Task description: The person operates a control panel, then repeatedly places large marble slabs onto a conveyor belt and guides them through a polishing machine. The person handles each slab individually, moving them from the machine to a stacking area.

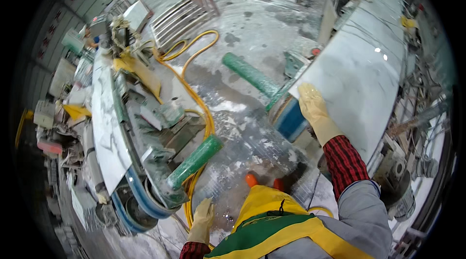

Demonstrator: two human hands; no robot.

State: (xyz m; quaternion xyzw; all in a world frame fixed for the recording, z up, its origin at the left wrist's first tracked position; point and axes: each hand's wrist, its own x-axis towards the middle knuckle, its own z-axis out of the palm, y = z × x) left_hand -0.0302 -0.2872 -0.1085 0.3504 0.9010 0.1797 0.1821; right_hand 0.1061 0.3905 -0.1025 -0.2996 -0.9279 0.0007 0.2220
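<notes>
My right hand (pixel 310 104), in a cream rubber glove, lies on the near left corner of a long white stone slab (pixel 361 70) with faint grey veins. Its fingers are stretched out over the wet surface. Under that corner shows the blue belt (pixel 291 121) of a conveyor, with a green cylinder (pixel 250 74) sticking out beside it. My left hand (pixel 203 215), gloved alike, hangs low near yellow hoses (pixel 192 188) and touches no slab. Its fingers look loosely extended with nothing in them. At the left, another veined white slab (pixel 108 128) lies on a second blue-belted conveyor (pixel 145 198).
A second green cylinder (pixel 196 159) juts from the left conveyor toward me. The yellow hose (pixel 194 96) snakes along the wet, patchy floor (pixel 233 128). Slatted metal racks (pixel 182 21) stand farther off. Stone offcuts and clutter (pixel 73 94) line the left side.
</notes>
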